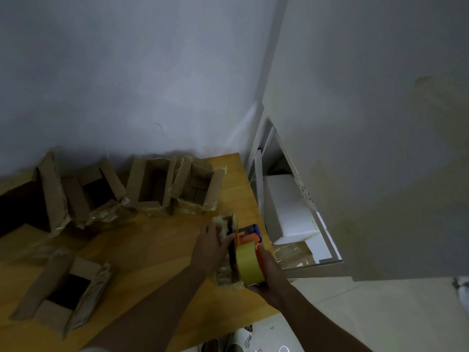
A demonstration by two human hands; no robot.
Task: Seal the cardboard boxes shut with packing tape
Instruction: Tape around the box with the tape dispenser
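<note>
Gripping the tape dispenser (250, 252), right hand (266, 273) works at 3 o'clock of the small box (227, 250); left hand (212, 243) presses it flat-palmed. Light, crushable cardboard: brace its sides.

A wooden table (157, 240) stands against a grey wall (127, 72). The left hand (212, 243) presses flat on a small box (226, 252) near the table's right edge. The right hand (266, 273) holds an orange tape gun (250, 238) with a yellow tape roll (250, 262), touching the box's right side. Three open boxes (149, 184) stand in a row by the wall. Another open box (68, 290) sits near the front left. White boards (286, 207) lean in the gap right of the table.
</note>
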